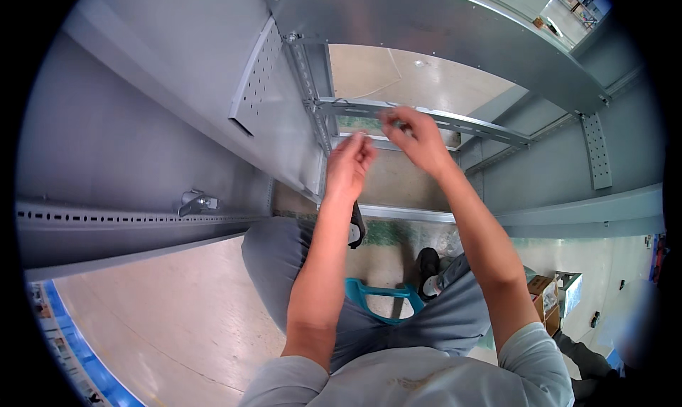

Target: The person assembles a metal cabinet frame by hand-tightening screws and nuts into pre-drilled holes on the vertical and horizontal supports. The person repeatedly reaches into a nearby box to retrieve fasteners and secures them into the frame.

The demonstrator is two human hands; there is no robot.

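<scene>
My left hand is raised inside the grey metal cabinet frame, just in front of a slotted crossbar. Its thumb and fingertips are pinched together; a tiny pale spot shows at the tips, too small to name. My right hand is a little farther and to the right, nearly over the crossbar. Its fingers are curled closed, with a small shiny bit among them that I cannot make out. Slight blur covers both hands' fingertips. The hands are apart from each other. Thin wire-like pieces lie along the crossbar's left part.
A wide metal panel spans the frame above. On the left hang a perforated plate and a door with a latch. A teal stool stands between my legs. Cardboard boxes and part of another person are at lower right.
</scene>
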